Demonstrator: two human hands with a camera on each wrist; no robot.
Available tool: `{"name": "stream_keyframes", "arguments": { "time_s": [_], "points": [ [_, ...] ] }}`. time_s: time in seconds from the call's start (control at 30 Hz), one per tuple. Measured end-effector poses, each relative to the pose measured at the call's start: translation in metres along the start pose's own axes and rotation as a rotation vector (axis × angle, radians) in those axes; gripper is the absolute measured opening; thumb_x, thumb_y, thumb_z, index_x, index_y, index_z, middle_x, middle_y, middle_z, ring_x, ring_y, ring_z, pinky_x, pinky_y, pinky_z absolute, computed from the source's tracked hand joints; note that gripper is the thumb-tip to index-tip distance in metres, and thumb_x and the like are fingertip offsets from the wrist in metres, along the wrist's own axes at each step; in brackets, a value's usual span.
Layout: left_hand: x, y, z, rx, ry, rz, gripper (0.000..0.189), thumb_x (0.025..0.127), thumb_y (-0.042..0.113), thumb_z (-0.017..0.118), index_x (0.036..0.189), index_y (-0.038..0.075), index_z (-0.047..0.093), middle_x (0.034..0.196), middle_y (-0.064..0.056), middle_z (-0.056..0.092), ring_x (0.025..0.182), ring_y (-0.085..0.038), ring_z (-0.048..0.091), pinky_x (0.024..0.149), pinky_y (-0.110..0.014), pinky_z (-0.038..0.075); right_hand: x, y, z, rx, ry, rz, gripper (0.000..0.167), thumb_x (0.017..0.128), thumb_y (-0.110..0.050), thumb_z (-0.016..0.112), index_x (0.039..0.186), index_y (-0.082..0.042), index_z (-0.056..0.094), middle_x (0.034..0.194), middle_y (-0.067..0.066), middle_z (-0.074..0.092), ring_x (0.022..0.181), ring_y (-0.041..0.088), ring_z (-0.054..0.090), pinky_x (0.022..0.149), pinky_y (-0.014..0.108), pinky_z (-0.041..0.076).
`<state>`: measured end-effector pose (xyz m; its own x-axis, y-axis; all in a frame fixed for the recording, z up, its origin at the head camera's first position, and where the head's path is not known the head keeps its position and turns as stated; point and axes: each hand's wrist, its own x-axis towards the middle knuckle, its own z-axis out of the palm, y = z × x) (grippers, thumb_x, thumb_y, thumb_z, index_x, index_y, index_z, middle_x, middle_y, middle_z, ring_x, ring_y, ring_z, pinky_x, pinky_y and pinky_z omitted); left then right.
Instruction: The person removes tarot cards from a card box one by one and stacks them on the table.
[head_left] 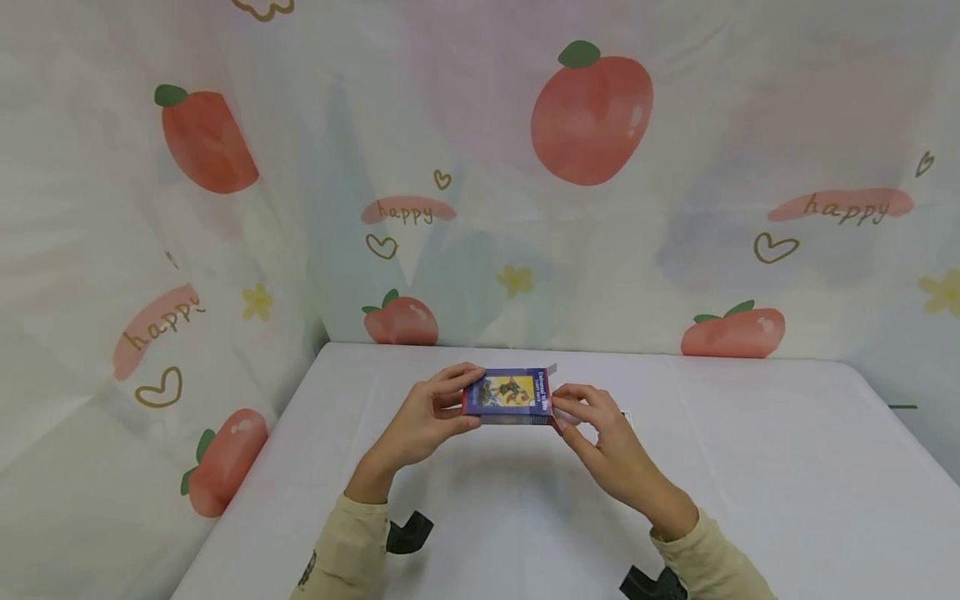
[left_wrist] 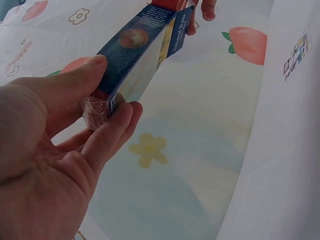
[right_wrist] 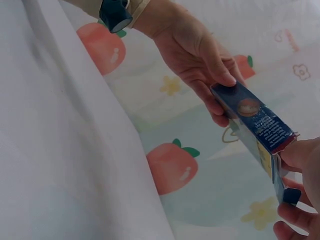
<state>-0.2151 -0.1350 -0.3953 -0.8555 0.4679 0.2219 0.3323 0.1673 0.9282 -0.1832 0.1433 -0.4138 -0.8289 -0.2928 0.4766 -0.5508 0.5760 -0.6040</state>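
A small blue tarot card box (head_left: 507, 395) with a yellow picture is held above the table, its right end open with flaps standing out. My left hand (head_left: 422, 423) grips its left end, thumb on one narrow side and fingers on the other. At the open end my right hand (head_left: 613, 450) has its thumb and fingertips around the edge and flaps. In the right wrist view the right thumb (right_wrist: 302, 152) is right at the opening, and a dark blue flap (right_wrist: 291, 195) sticks out by the fingers. The box's inside is hidden.
A white cloth covers the table (head_left: 750, 467). On it lies a small printed card (left_wrist: 298, 52), mostly behind my right hand in the head view. Fruit-patterned curtains (head_left: 480, 125) hang at the back and the left. Dark wrist mounts (head_left: 409, 533) stick out by both sleeves.
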Motion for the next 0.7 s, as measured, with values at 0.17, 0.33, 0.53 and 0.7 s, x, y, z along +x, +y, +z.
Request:
{"name": "stream_keyframes", "arguments": {
  "time_s": [0.17,0.33,0.53,0.7],
  "points": [
    [0.0008,-0.0001,-0.0002,0.014,0.012,0.003,0.061,0.09,-0.001,0.072,0.147,0.003,0.051,0.156,-0.017,0.042,0.126,-0.04,0.06,0.099,-0.031,0.055,0.0013,0.0009,-0.001,-0.012,0.041,-0.025,0.029,0.092,-0.004,0.069,0.121,-0.002,0.073,0.125,0.01,0.066,0.119,0.032,0.056,0.092,0.055,0.051],
    [-0.0004,-0.0019,-0.0011,0.016,0.023,-0.002,0.061,0.09,-0.001,0.072,0.148,0.004,0.051,0.156,-0.016,0.041,0.125,-0.04,0.06,0.098,-0.03,0.056,0.0003,0.0002,-0.0019,-0.01,0.05,-0.011,0.031,0.091,-0.005,0.072,0.122,-0.005,0.073,0.126,0.008,0.066,0.119,0.03,0.056,0.09,0.051,0.052],
    [-0.0007,-0.0029,-0.0013,0.004,0.024,-0.002,0.061,0.09,0.0,0.072,0.148,0.003,0.051,0.156,-0.016,0.041,0.126,-0.04,0.06,0.098,-0.03,0.056,0.0001,0.0005,-0.0034,-0.009,0.046,0.027,0.033,0.09,-0.007,0.074,0.123,-0.008,0.072,0.127,0.008,0.066,0.118,0.028,0.056,0.081,0.034,0.05],
    [-0.001,-0.0019,-0.0014,0.007,0.027,0.001,0.061,0.09,-0.001,0.072,0.147,0.004,0.051,0.155,-0.015,0.042,0.126,-0.039,0.061,0.098,-0.029,0.056,0.0005,0.0016,-0.004,-0.01,0.036,0.048,0.033,0.091,-0.007,0.074,0.124,-0.01,0.072,0.128,0.009,0.067,0.119,0.029,0.057,0.083,0.036,0.052]
  ]
}}
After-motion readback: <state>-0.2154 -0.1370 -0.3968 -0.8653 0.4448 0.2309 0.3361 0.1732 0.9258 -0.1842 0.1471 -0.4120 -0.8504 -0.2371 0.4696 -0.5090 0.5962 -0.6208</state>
